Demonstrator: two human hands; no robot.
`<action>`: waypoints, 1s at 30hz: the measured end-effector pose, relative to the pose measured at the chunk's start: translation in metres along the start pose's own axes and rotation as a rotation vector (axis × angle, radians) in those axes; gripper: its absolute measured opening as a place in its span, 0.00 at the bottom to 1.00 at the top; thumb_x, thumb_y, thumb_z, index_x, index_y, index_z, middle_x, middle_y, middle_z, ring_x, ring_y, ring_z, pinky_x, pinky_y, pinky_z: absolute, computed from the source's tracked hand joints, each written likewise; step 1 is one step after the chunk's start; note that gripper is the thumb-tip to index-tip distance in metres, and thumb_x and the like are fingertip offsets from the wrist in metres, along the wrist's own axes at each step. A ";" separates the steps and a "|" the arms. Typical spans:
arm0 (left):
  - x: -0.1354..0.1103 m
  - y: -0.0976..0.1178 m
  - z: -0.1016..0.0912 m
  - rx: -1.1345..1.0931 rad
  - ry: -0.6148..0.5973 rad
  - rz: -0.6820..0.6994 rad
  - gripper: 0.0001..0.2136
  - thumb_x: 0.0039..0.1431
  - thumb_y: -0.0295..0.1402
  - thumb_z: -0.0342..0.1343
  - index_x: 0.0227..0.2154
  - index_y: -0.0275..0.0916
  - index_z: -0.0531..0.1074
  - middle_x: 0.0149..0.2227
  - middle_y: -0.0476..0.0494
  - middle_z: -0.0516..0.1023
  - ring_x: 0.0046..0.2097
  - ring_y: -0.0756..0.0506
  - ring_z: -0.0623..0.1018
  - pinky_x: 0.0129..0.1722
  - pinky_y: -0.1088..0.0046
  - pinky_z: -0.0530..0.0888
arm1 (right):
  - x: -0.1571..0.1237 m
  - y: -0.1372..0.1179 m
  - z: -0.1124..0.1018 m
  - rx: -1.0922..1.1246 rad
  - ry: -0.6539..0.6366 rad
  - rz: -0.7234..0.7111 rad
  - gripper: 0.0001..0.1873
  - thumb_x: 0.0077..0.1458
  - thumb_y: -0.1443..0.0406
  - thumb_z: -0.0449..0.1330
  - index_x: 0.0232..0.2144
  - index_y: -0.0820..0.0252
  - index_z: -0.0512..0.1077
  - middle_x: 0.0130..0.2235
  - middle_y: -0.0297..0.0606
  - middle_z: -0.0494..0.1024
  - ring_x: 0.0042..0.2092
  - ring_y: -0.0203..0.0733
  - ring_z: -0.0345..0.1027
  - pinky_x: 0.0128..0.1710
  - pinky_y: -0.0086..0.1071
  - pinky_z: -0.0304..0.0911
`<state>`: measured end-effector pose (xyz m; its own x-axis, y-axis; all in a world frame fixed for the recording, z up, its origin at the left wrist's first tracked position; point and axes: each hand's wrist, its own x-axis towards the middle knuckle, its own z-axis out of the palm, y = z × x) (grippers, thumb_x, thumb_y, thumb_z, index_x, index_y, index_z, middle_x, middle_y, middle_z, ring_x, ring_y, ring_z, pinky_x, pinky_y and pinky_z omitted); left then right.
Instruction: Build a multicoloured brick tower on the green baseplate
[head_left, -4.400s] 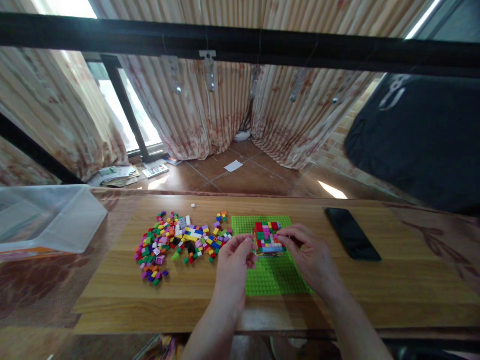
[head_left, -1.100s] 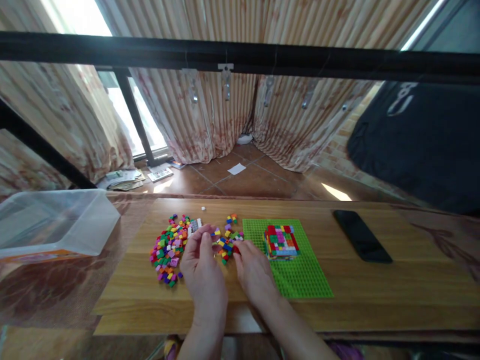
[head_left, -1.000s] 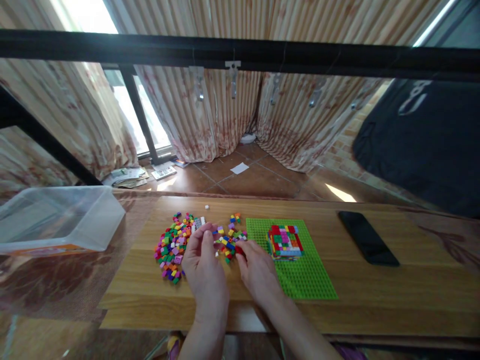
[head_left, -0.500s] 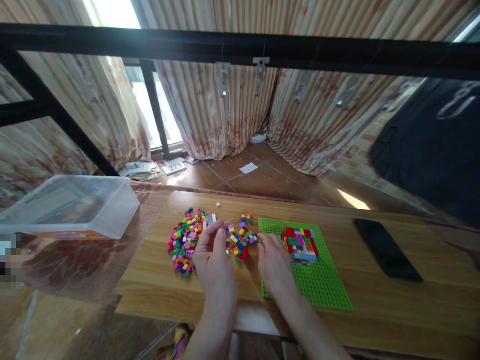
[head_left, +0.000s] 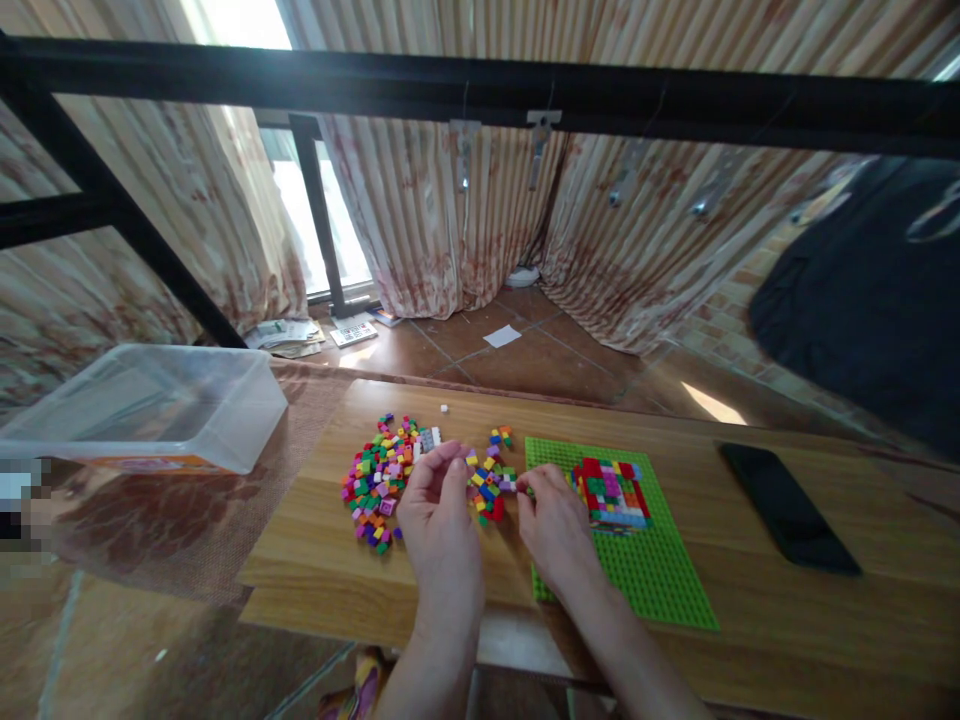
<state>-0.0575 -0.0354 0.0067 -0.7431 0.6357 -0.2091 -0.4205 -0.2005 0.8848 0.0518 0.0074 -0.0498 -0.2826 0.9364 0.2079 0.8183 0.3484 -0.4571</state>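
My left hand [head_left: 441,520] is between two groups of loose toy bricks, its fingers curled towards the thumb; whatever is between the fingertips is too small to make out. To its left lies a large pile of small toy bricks [head_left: 371,480] in many colours. A smaller cluster of toy bricks [head_left: 489,485] lies between my hands. At that cluster's right side, my right hand [head_left: 556,520] has its thumb and fingertips pinched together, the contents hidden. Beyond its knuckles, a block built of coloured bricks [head_left: 613,492] stands on the green baseplate [head_left: 660,580].
A black phone [head_left: 787,508] lies on the wooden table [head_left: 315,590] at the right. A clear plastic bin [head_left: 232,410] stands beyond the table's left end. A dark metal bar [head_left: 495,90] crosses above the far side. Papers [head_left: 285,337] lie on the floor by the curtains.
The whole view has shifted slightly, so things appear a little further right. Both hands keep almost the same pose, and the bricks look unmoved.
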 end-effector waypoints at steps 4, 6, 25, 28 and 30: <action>-0.001 0.001 -0.001 0.002 -0.016 -0.008 0.09 0.46 0.31 0.63 0.34 0.37 0.77 0.34 0.45 0.80 0.36 0.49 0.77 0.36 0.75 0.71 | 0.000 -0.001 -0.001 0.018 0.017 0.005 0.12 0.55 0.73 0.52 0.37 0.60 0.74 0.40 0.42 0.74 0.41 0.44 0.69 0.41 0.34 0.63; -0.001 0.001 -0.002 0.010 -0.029 -0.015 0.09 0.46 0.30 0.62 0.34 0.37 0.77 0.35 0.45 0.80 0.36 0.49 0.77 0.36 0.75 0.71 | 0.002 -0.002 -0.001 0.008 -0.006 -0.012 0.16 0.55 0.72 0.53 0.45 0.60 0.73 0.43 0.43 0.74 0.42 0.45 0.70 0.42 0.35 0.63; -0.005 -0.011 0.005 0.170 -0.380 -0.207 0.10 0.44 0.32 0.64 0.30 0.34 0.76 0.31 0.44 0.79 0.34 0.48 0.76 0.36 0.73 0.71 | -0.010 -0.022 -0.033 0.372 0.172 0.011 0.10 0.57 0.64 0.57 0.43 0.58 0.70 0.38 0.40 0.76 0.34 0.41 0.69 0.36 0.34 0.66; -0.009 -0.010 0.008 0.168 -0.450 -0.194 0.07 0.46 0.33 0.63 0.29 0.35 0.76 0.28 0.47 0.77 0.31 0.49 0.74 0.34 0.75 0.70 | -0.014 -0.018 -0.041 0.517 0.152 0.029 0.11 0.56 0.64 0.58 0.43 0.57 0.71 0.35 0.36 0.76 0.32 0.38 0.69 0.34 0.32 0.67; -0.010 -0.011 0.009 0.191 -0.482 -0.151 0.07 0.47 0.33 0.62 0.29 0.36 0.76 0.27 0.48 0.76 0.30 0.50 0.73 0.33 0.76 0.69 | -0.015 -0.011 -0.045 0.617 0.125 0.021 0.14 0.56 0.64 0.58 0.46 0.57 0.71 0.36 0.37 0.77 0.33 0.38 0.70 0.35 0.32 0.68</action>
<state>-0.0403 -0.0327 0.0030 -0.3394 0.9261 -0.1650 -0.3685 0.0305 0.9291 0.0694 -0.0123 -0.0085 -0.1786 0.9445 0.2758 0.3729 0.3244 -0.8693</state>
